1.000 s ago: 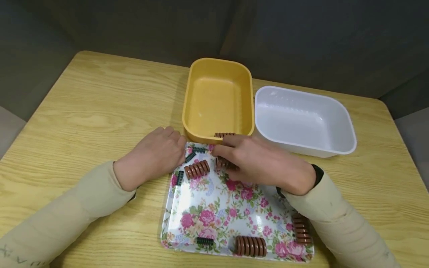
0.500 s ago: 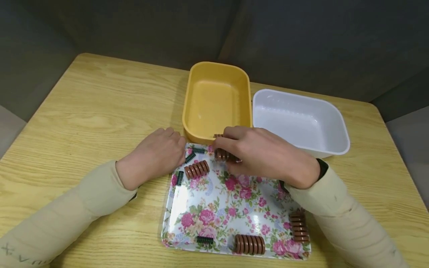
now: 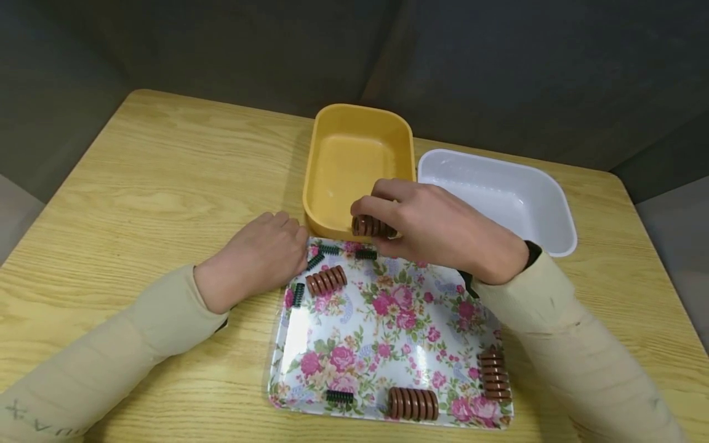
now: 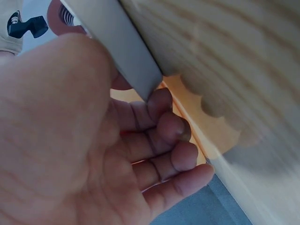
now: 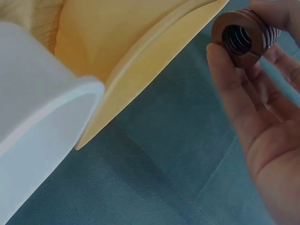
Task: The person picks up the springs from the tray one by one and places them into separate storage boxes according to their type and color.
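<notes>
Pinching 1 brown coil spring [image 3: 364, 226] btw thumb & fingers, R hand [image 3: 432, 215] is nearly closed, knuckles up, arm coming in from lower R. Held spring is at near rim of 1 yellow bin [image 3: 343, 160]; can't tell if touching. Its long axis runs approx. L–R in head view, one hollow end pointing L. L hand [image 3: 257, 255], also knuckles up, has fingers curled at far L corner of 1 floral tray [image 3: 388, 375], gripping it; arm from lower L. Both arms in beige sleeves [image 3: 172, 320].

On tray: 3 more brown springs [image 3: 327, 280]: 1 nr L hand, slightly slanted; 1 at near edge, axis L–R; 1 by R edge, axis near–far. Plus 5 small dk green springs [image 3: 298, 295]: 4 toward far L, 1 at near edge.

Farther out: 1 white bin [image 3: 493, 191] just beside yellow bin, on its R. All on 1 wood-grain table [image 3: 166, 166], w/ dark backdrop [image 3: 249, 49] behind.
</notes>
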`<state>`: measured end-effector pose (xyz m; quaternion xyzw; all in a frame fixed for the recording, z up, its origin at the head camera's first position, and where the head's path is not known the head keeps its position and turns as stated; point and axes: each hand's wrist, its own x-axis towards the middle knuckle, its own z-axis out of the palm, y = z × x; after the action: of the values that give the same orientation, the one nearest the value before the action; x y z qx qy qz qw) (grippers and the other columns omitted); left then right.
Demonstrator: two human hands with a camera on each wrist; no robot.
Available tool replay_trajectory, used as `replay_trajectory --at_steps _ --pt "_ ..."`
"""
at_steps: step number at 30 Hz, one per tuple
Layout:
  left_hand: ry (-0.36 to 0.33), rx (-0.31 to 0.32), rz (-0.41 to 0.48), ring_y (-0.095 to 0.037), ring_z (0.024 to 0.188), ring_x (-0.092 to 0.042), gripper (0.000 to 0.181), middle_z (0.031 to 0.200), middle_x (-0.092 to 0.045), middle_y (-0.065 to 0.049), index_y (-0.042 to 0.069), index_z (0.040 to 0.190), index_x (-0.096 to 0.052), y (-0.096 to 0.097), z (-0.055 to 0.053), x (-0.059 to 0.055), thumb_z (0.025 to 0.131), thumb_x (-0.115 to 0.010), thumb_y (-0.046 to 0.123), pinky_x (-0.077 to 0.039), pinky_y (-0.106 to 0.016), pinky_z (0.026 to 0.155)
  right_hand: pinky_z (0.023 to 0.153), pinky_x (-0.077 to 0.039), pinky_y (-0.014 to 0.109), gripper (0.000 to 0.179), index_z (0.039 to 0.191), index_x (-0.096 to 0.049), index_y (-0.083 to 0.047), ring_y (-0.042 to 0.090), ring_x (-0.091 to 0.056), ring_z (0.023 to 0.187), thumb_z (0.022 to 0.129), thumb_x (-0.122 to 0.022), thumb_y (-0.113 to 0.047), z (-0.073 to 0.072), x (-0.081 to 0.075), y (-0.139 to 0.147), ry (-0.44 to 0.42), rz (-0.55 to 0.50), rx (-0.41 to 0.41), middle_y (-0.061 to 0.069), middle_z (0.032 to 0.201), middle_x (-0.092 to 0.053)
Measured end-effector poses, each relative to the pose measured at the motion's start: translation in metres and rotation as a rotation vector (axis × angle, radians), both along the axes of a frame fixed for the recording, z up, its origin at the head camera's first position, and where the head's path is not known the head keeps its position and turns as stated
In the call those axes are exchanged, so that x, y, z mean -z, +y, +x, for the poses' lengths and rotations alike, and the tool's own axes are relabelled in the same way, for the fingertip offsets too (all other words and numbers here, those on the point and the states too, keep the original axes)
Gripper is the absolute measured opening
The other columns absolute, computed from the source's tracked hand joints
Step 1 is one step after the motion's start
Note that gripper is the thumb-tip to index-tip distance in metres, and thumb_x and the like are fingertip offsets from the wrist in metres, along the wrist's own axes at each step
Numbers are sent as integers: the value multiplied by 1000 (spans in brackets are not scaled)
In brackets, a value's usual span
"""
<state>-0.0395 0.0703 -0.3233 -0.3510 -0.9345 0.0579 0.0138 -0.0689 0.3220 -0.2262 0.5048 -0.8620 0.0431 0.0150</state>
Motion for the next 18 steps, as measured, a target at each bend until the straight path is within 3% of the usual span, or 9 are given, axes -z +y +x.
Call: replay_trajectory --at_steps 10,18 --pt "0 -3 5 -20 69 -43 31 72 -52 -5 6 82 -55 2 1 -1 104 -51 28 -39 -31 61 73 -58 33 34 117 -70 -11 15 -63 79 87 -83 -23 -15 4 1 1 -45 -13 5 99 -68" --pt "-16 -13 8 -20 70 -44 31 74 -53 -5 6 83 -56 4 2 -4 105 -50 27 -40 -31 62 78 -60 38 36 122 -69 -13 18 -66 84 89 -82 -22 -25 2 2 -20 -10 48 6 105 -68"
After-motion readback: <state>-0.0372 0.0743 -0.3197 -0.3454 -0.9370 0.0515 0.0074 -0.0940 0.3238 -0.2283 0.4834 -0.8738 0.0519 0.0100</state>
